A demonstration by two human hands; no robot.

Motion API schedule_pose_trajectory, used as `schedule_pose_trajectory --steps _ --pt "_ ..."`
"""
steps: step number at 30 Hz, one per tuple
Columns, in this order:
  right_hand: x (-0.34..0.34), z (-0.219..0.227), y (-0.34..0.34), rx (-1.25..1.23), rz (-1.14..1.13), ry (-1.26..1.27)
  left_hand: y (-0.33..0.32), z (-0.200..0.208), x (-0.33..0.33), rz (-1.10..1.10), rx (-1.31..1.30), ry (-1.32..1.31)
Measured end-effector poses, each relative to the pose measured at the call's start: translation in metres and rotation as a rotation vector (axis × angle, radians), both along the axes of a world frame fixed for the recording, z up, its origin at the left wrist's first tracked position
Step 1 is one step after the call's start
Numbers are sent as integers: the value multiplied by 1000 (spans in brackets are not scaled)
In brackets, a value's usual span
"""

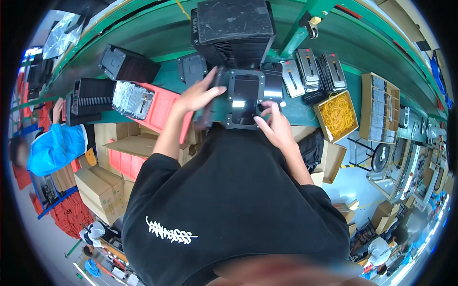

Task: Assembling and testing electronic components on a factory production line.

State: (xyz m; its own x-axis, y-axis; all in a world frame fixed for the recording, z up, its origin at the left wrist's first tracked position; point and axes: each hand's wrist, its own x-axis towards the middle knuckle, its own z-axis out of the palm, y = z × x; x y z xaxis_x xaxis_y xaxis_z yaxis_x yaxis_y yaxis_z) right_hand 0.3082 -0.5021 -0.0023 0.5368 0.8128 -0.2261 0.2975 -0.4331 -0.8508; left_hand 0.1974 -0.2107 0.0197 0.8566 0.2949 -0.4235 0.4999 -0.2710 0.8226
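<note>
A grey fixture frame [244,125] with a glossy black phone-sized panel [245,97] in it lies on the bench in front of me. To its left, my left hand [199,94] grips a dark flat plate [209,102], standing on edge and smeared by motion. My right hand [279,125] is at the frame's right edge, fingers bent, thumb and fingertips apart near the corner. Nothing shows between those fingers. Just behind that hand lies another glossy black plate [273,86].
Black stacked trays [234,21] stand behind the frame. At the left are a red tray [162,109] and packed silver pieces [133,100]. To the right lie grey fixtures [309,71], a box of yellow rubber bands [338,117] and a divided carton [379,107]. A person in blue [59,148] works far left.
</note>
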Motion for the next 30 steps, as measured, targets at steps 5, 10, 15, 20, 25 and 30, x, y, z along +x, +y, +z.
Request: schedule_pose_trajectory --steps 5,10,15,20,25,30 --pt "-21 18 64 -215 91 -602 51 -25 -5 30 830 595" --pt "-36 21 112 -726 162 -722 61 -61 36 70 1058 671" --pt "-31 28 118 -789 181 -621 64 -63 31 120 996 692" --pt "19 48 78 -142 173 -203 53 -51 10 146 953 566" --pt "47 11 33 -61 -362 -275 -8 -26 -8 201 741 34" --pt "65 -64 43 -532 -274 -495 -90 5 38 137 679 36"
